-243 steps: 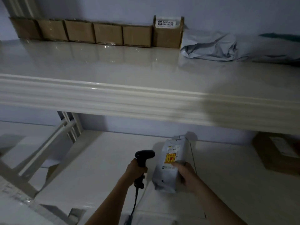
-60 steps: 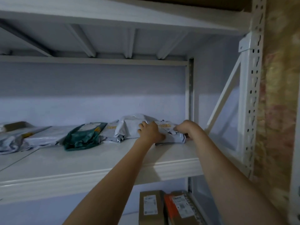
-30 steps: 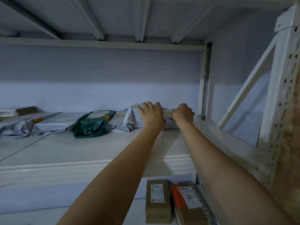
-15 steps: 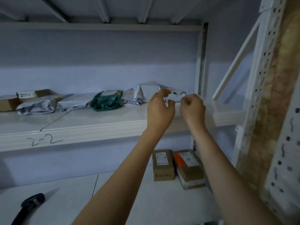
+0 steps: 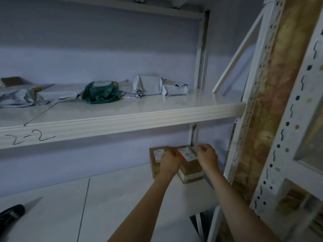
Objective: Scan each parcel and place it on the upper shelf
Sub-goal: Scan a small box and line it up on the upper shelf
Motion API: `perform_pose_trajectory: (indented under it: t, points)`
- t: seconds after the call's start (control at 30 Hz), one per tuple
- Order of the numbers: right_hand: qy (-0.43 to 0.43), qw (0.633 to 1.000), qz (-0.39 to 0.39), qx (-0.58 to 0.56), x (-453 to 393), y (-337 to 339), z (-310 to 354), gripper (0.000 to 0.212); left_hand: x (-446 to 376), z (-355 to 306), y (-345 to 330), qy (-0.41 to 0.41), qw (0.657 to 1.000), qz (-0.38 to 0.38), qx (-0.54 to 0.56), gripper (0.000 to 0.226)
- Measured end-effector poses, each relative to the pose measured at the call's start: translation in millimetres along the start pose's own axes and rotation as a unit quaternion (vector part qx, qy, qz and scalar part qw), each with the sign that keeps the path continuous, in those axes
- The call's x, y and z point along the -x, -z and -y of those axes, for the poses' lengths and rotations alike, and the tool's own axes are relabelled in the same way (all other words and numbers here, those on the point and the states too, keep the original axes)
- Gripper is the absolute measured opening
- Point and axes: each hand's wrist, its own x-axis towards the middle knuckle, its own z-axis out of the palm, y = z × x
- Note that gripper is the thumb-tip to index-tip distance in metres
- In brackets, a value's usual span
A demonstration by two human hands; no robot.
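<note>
Dropped both hands from the upper shelf (image 5: 157,109) down to the lower shelf (image 5: 122,198) since half a second ago. Left the grey parcel (image 5: 174,88) up top at the right end of the row, next to another grey bag (image 5: 148,85) and a green bag (image 5: 100,91), nothing touching it now.

Hard to make out plenty. Dim and bluish all over, so labels unreadable. Left hand (image 5: 168,162) covering the seam between the two cardboard boxes, hiding the right part of the left box (image 5: 156,159) and the left edge of the right box (image 5: 189,165). Can't tell whether the fingers actually press on either box or just hang over them. Looks curled loosely, thumb side toward the red-and-white label, but can't really say gripping or not.

Right hand (image 5: 207,157) bunched into a loose fist by the far right corner of the right box, knuckles up. Fingertips tucked out of sight, so no telling whether anything is pinched there, or whether touching the box at all.

Scanner (image 5: 10,215) cut off at the bottom left edge, only a dark chunk showing, lying on the lower shelf well apart from both hands. More grey bags (image 5: 21,97) at the far left of the upper shelf, partly cropped. "2-2" scribbled on the upper shelf's front lip.
</note>
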Motion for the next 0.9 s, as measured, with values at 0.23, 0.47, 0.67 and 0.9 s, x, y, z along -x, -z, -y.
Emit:
perform_pose_trajectory:
  t: [0.23,0.47,0.67,0.9]
  points:
    - [-0.038,0.996,0.051,0.07,-77.0,-25.3,-61.4,0.035,-52.4,32.6,-35.4,0.126,0.981,0.039,0.142,0.032]
    - [-0.078,0.992,-0.027,0.092,-126.9,-56.8,-107.1,0.029,-105.6,58.1,-72.4,0.258,0.913,0.012,0.316,0.031]
    - [-0.117,0.97,0.098,0.188,-159.7,-76.6,-136.7,0.042,-133.7,98.8,-104.3,0.313,0.897,0.065,0.306,0.023]
    - [-0.176,0.951,0.167,0.193,-181.8,-92.5,-155.5,0.037,-161.1,121.2,-133.1,0.362,0.859,0.191,0.306,0.064]
